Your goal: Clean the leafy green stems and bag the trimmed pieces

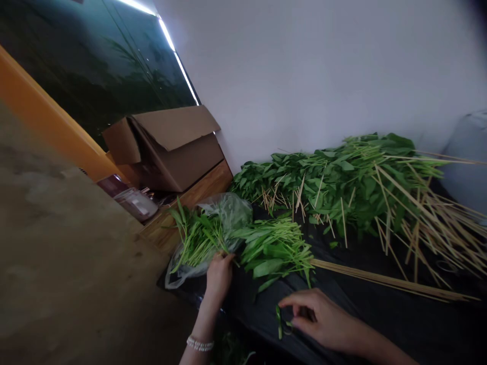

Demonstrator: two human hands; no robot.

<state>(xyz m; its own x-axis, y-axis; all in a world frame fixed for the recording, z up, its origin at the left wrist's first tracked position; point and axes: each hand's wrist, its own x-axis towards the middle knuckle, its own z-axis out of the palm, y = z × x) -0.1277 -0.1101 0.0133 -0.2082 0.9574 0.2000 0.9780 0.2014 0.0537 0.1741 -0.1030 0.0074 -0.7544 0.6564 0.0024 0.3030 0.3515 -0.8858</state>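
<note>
My left hand (pixel 219 276) is closed, with thumb and fingers pinched on a leafy green stem (pixel 217 238) at the edge of a clear plastic bag (pixel 238 208). Loose green stems (pixel 198 246) lie in and on that bag. A white beaded bracelet (pixel 200 344) circles my left wrist. Low over the black cover, my right hand (pixel 323 319) has its thumb and index finger apart. Short green stem pieces (pixel 279 323) are just by its fingertips; whether they touch the skin I cannot tell. Between the hands and farther back lies a bundle of leafy greens (pixel 276 248).
Thin wooden sticks (pixel 380 279) run right from the bundle across the black cover (pixel 342 314). A big heap of leafy greens (pixel 335 177) with many sticks (pixel 437 223) lies against the white wall (pixel 304 76). An open cardboard box (pixel 182 157) stands at the back left.
</note>
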